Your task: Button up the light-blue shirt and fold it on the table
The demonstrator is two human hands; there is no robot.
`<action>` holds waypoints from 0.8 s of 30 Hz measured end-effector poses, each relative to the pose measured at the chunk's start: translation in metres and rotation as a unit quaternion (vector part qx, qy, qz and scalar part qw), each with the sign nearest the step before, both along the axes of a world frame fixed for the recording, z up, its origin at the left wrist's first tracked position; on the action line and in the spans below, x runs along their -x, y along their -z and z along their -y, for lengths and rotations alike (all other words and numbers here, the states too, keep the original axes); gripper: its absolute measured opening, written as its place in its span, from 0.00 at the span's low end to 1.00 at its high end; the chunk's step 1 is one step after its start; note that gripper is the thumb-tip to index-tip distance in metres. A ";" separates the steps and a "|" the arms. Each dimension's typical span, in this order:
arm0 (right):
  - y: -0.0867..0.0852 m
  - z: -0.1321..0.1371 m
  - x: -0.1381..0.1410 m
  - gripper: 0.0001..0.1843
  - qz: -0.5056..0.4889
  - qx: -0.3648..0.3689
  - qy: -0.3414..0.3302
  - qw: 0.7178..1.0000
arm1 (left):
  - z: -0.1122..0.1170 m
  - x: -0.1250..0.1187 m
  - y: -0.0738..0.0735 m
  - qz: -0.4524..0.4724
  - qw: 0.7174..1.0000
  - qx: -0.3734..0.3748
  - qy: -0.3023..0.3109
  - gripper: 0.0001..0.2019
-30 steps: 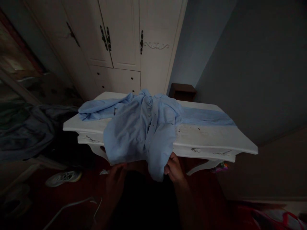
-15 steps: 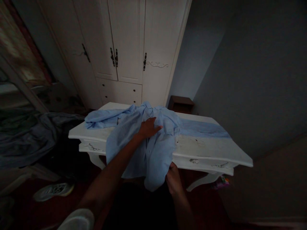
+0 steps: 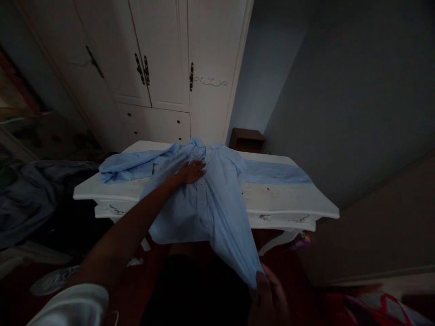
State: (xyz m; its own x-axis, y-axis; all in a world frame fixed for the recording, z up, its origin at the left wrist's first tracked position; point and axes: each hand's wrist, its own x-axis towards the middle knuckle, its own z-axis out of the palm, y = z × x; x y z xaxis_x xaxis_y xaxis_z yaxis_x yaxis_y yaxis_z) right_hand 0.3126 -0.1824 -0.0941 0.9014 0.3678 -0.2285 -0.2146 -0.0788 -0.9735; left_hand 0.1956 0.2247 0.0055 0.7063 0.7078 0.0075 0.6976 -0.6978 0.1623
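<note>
A light blue button-up shirt point(image 3: 224, 194) lies over a white table point(image 3: 288, 199), its collar toward the far edge and its lower part hanging over the near edge. One sleeve is bunched at the left; the other stretches flat to the right. My left hand point(image 3: 193, 172) rests on the shirt's upper front beside the button strip, palm down with fingers extended. Down at the lower right, my right hand point(image 3: 268, 287) pinches a corner of the hem and holds it drawn out, off the table.
A white wardrobe point(image 3: 163, 54) stands behind the table, with a small brown cabinet point(image 3: 247, 138) to its right. Dark clothes point(image 3: 44, 194) are heaped at the left. A shoe point(image 3: 52, 280) lies on the red floor, and a red and white bag point(image 3: 384, 308) sits at the lower right.
My right hand has pulled the hem down and to the right, so the shirt's right front is smoother and taut. My left hand stays on the upper front. The view has shifted right.
</note>
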 end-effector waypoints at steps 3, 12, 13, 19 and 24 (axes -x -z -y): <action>0.014 0.014 -0.002 0.27 -0.012 0.021 -0.115 0.993 | -0.001 0.001 0.001 -0.003 1.000 -0.003 0.001 0.32; 0.027 -0.013 -0.074 0.29 -0.031 -0.032 -0.262 0.964 | 0.001 -0.003 -0.001 -0.002 1.000 0.003 -0.014 0.35; 0.024 -0.024 -0.082 0.28 -0.026 -0.047 -0.260 0.964 | 0.002 -0.003 -0.002 0.001 1.000 0.005 -0.015 0.35; -0.002 -0.092 -0.062 0.20 -0.096 -0.163 -0.311 0.931 | 0.008 -0.003 -0.006 0.010 1.000 0.005 -0.019 0.36; -0.010 -0.106 -0.025 0.22 -0.148 -0.155 -0.361 0.908 | 0.010 -0.002 -0.006 0.023 1.000 0.001 -0.017 0.34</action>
State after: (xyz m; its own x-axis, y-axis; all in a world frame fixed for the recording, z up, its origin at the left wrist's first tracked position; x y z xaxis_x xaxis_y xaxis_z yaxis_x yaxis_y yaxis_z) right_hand 0.3375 -0.0764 -0.0841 0.3165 0.9261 -0.2051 -0.4715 -0.0341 -0.8812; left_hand 0.1972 0.2145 0.0117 0.6815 0.7308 0.0370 0.7122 -0.6741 0.1959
